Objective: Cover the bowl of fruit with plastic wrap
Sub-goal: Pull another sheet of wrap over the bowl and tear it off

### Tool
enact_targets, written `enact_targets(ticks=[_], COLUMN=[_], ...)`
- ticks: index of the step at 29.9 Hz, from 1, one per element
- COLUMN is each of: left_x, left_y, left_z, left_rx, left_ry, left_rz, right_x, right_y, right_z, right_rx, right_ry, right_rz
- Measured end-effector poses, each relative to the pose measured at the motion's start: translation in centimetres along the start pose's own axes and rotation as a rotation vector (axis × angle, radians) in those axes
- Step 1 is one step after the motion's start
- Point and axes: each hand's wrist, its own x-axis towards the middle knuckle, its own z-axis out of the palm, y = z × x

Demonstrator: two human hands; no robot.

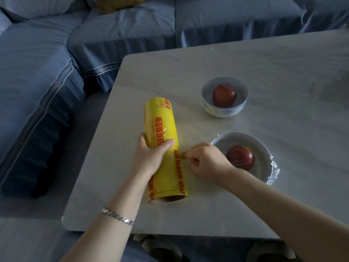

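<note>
Left hand (149,157) curls round the roll of plastic wrap (162,121), which lies on the table (283,63) left of the far bowl (222,111). Right hand (205,163) pinches the roll's loose film edge. The film is probably thin, clingy and easily torn, so pull it by that edge.

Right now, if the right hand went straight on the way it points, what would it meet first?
The roll. The right hand points at its side, fingertips seemingly pinching at it, beside the left hand that grips it. Depth is unclear.
</note>
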Motion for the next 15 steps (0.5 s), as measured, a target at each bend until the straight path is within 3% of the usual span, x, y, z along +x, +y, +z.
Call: enact_targets(ticks=[5,8,11,15], left_x=[0.0,0.0,0.1,0.2], left_y=[-0.1,-0.2,-0.4,-0.6], left_z=[-0.5,-0.8,-0.6,-0.5], left_rx=[-0.074,-0.096,-0.095,-0.137], left_ry=[-0.035,-0.046,-0.049,-0.048], left_rz=[-0.012,-0.025,-0.024,-0.029], right_x=[-1.7,-3.3,-4.4,-5.2], right_y=[0.0,0.7,0.2,-1.4], right_z=[-0.7,-1.4,-2.6,-3.8], right_rx=[-0.095,-0.218,-0.153,-0.102], right_ry=[-0.191,-0.128,-0.021,-0.023], right_rz=[-0.174,-0.267,-0.158,-0.035])
